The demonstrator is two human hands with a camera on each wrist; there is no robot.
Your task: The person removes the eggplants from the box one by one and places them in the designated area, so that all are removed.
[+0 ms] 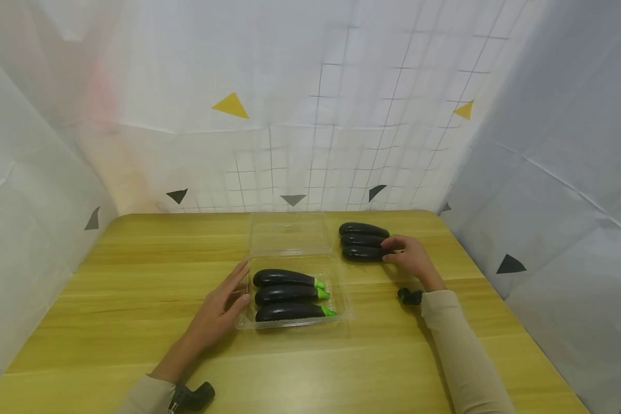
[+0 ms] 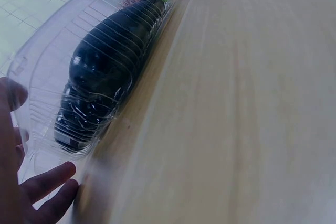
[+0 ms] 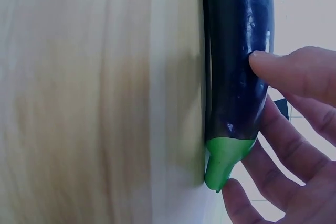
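Three dark eggplants lie side by side at the back right; my right hand (image 1: 411, 257) is at the stem end of the nearest eggplant (image 1: 362, 253). In the right wrist view its thumb (image 3: 283, 69) presses on the glossy skin above the green stem cap (image 3: 227, 156), with the fingers behind the far side. A clear plastic box (image 1: 341, 287), its lid (image 1: 290, 233) folded back, contains three more eggplants (image 1: 288, 294), green stems to the right. My left hand (image 1: 218, 310) rests at the box's left side, fingers spread and extended along its wall.
The wooden table (image 1: 150, 276) runs back to a white sheet wall (image 1: 196, 155) with grid lines and triangles. Another sheet (image 1: 559, 172) stands along the right. Small dark wrist devices sit by the left cuff (image 1: 194, 397) and right cuff (image 1: 410, 296).
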